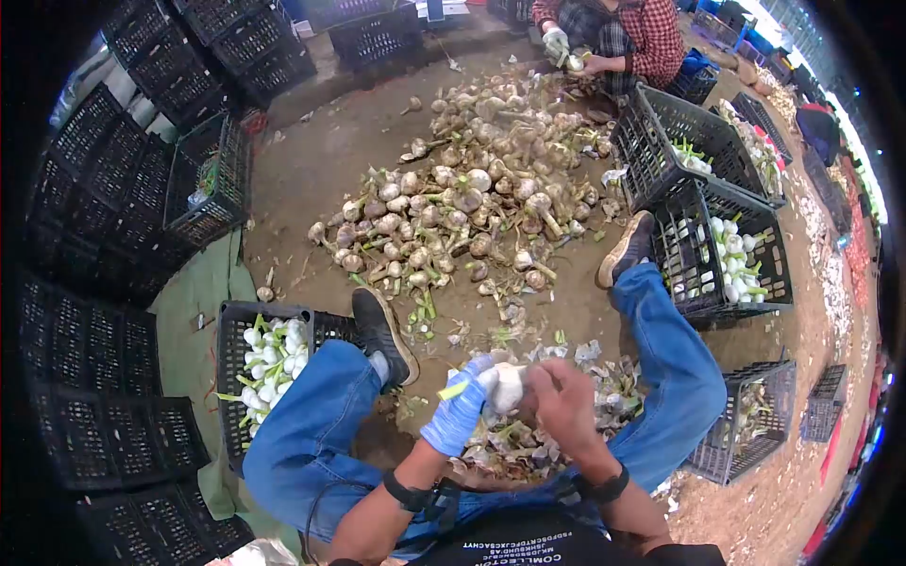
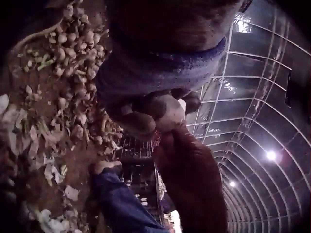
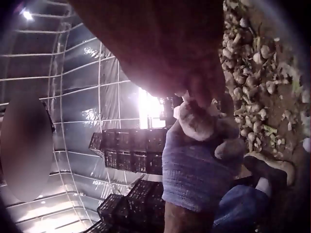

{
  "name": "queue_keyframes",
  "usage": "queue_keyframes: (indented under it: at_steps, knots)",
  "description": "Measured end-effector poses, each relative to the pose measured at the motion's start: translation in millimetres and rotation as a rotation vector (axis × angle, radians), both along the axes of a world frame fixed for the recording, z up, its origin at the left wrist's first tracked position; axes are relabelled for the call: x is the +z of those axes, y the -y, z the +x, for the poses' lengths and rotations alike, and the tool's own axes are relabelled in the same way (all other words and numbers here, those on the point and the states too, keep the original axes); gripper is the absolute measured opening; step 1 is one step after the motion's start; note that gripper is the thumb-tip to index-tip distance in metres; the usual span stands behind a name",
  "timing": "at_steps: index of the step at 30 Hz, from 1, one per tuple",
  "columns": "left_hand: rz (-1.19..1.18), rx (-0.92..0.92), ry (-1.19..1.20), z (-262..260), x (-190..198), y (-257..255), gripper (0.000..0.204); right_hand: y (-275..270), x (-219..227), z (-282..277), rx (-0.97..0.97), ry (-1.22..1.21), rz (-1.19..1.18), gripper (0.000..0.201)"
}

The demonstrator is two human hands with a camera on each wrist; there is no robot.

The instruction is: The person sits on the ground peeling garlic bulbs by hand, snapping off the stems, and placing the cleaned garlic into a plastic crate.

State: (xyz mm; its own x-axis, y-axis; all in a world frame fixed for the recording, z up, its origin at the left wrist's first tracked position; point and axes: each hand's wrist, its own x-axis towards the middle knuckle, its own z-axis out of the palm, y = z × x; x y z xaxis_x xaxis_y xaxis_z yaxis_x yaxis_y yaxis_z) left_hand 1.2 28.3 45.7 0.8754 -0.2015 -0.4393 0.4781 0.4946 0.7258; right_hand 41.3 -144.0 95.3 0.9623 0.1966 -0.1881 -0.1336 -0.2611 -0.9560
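Note:
In a blue knitted glove, my left hand (image 1: 457, 407) grips a white garlic bulb (image 1: 508, 388), its pale green stem (image 1: 453, 390) sticking out on the left. My bare right hand (image 1: 566, 404) meets the bulb from the other side, thumb and fingers pinching at its skin. The left wrist view has the bulb (image 2: 169, 112) between the gloved fingers and the right hand (image 2: 189, 170). From the right wrist, the bulb (image 3: 195, 121) sits on top of the gloved hand (image 3: 201, 167). Below the hands lie loose garlic skins (image 1: 514, 443).
A large heap of untrimmed garlic (image 1: 472, 203) covers the ground ahead. A crate of cleaned bulbs (image 1: 226, 330) stands by my left leg, another crate (image 1: 779, 274) by my right foot. Black crates (image 1: 104, 340) are stacked at left. Another person (image 1: 651, 42) works beyond the heap.

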Motion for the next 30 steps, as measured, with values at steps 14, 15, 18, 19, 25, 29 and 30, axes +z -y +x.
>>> queue_keyframes:
  at_steps: [14,15,18,19,25,29,30]
  knots:
    - [1.136,-0.018,0.812,3.0,2.3,25.3,0.055,16.0,1.2,5.2,0.126,0.191,-0.265,0.009]
    - [1.176,-0.034,0.745,5.4,-3.9,31.7,0.056,17.1,0.4,6.7,0.107,-0.009,-0.218,0.010]
    - [1.092,-0.137,0.452,1.8,38.6,20.1,0.054,23.3,-13.5,11.2,0.208,0.011,-0.232,0.015]
    - [1.105,-0.116,0.444,0.4,31.5,19.3,0.054,21.8,-9.9,11.7,0.273,0.052,-0.280,0.016]
    - [1.210,0.031,0.575,-7.6,4.3,26.0,0.059,16.6,-17.7,8.7,0.407,0.084,-0.352,0.021]
    - [1.230,-0.027,0.576,-6.8,8.6,21.7,0.055,2.6,16.0,7.1,0.496,0.117,-0.452,0.020]
    - [1.226,-0.028,0.587,-11.7,11.4,22.1,0.055,8.7,3.9,6.9,0.497,0.139,-0.431,0.020]
